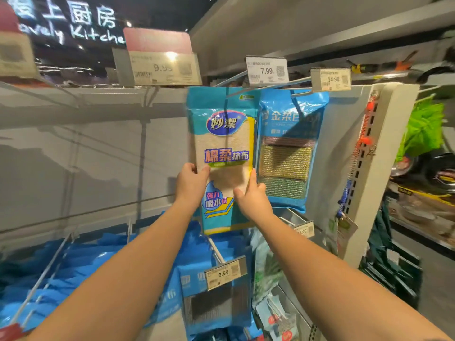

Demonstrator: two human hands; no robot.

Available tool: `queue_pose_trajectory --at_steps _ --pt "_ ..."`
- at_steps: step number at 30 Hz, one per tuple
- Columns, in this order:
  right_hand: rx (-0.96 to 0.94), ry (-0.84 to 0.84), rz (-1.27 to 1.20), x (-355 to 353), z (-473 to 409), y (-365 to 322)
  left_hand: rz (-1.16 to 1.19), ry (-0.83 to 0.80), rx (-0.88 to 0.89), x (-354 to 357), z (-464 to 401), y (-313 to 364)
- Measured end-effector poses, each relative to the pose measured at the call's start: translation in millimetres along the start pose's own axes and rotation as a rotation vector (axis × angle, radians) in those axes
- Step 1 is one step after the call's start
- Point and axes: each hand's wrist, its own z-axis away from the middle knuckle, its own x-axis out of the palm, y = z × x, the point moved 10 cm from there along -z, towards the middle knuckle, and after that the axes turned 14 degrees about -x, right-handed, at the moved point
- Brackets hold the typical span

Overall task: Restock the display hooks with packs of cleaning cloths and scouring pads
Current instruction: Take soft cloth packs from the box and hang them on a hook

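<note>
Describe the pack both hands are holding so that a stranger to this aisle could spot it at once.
Look at the top row of hooks on the grey shelf back, under the 7.99 price tag. The cloth pack hangs there, held at its lower half by the left hand and right hand. Unlike the scouring pad pack beside it, it shows beige cloth with a yellow edge.

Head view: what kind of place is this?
Most likely a supermarket's kitchenware aisle. Price tags such as the 7.99 tag sit on display hooks, both hands hold up a cleaning cloth pack beside a hanging scouring pad pack, and an overhead sign reads partly "Kitche".
</note>
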Motion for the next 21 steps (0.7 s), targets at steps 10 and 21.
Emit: queue_pose_trajectory --at_steps 10,21 --pt "0.156 -0.060 0.079 -25.0 42.4 1.6 0.014 -0.135 -0.100 -6.9 17.7 -14.8" --pt "-0.057 -0.160 0.096 -67.8 220.8 -63.9 -0.047 -0.118 -0.030 -109.3 198.3 -83.2"
